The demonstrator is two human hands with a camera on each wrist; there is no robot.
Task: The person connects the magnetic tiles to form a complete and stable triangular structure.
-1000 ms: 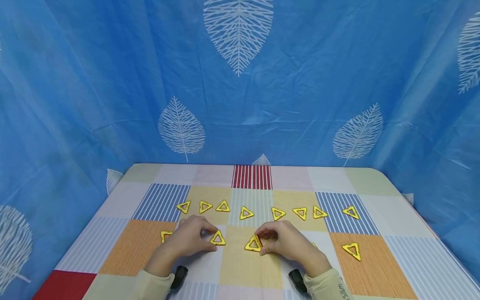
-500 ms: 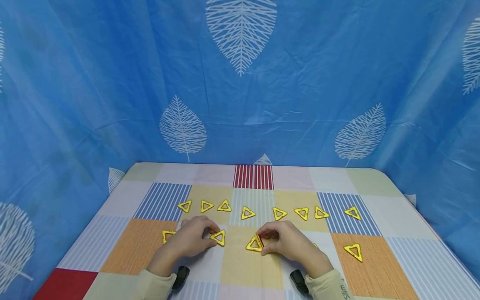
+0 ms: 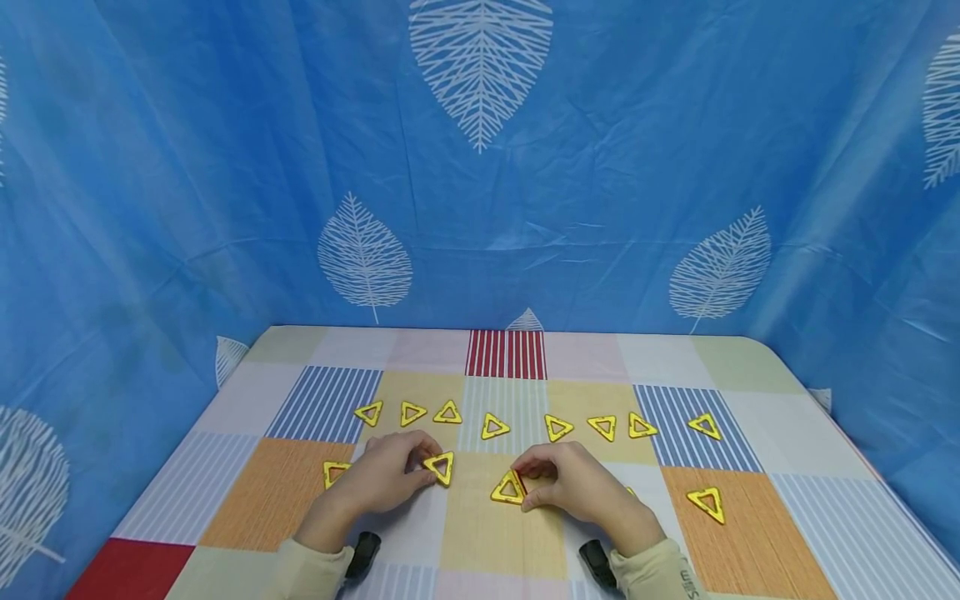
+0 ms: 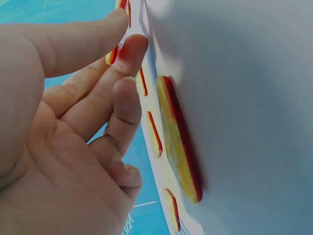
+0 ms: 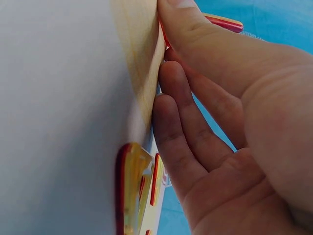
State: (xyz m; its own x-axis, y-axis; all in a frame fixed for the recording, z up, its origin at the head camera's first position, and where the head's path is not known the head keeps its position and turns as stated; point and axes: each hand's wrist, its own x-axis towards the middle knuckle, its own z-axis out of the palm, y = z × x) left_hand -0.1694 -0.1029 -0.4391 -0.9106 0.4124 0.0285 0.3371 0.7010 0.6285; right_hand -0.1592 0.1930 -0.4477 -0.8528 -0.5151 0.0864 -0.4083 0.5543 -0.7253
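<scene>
In the head view my left hand (image 3: 393,473) pinches a yellow triangular magnetic tile (image 3: 439,468) at its left corner, between thumb and fingers. The left wrist view shows that thumb (image 4: 88,41) against the fingers, with the tile's red-and-yellow edge partly hidden behind them. To the right, my right hand (image 3: 573,487) grips another yellow triangular tile (image 3: 507,488) at its right side. A dark red edge shows beside those fingers; whether a second tile stands there I cannot tell. In the right wrist view a tile with a red edge (image 5: 225,23) juts out beyond the thumb.
Several like tiles lie in a row along the middle of the patchwork-covered table (image 3: 502,533), one being a tile (image 3: 495,426) beyond my hands. Another tile (image 3: 707,504) lies at the right, and one (image 3: 335,474) sits partly behind my left wrist. A blue leaf-patterned curtain (image 3: 480,208) hangs behind.
The tile in my left hand has turned and shifted slightly up and to the right, toward the other tile. My right hand and its tile stay almost still.
</scene>
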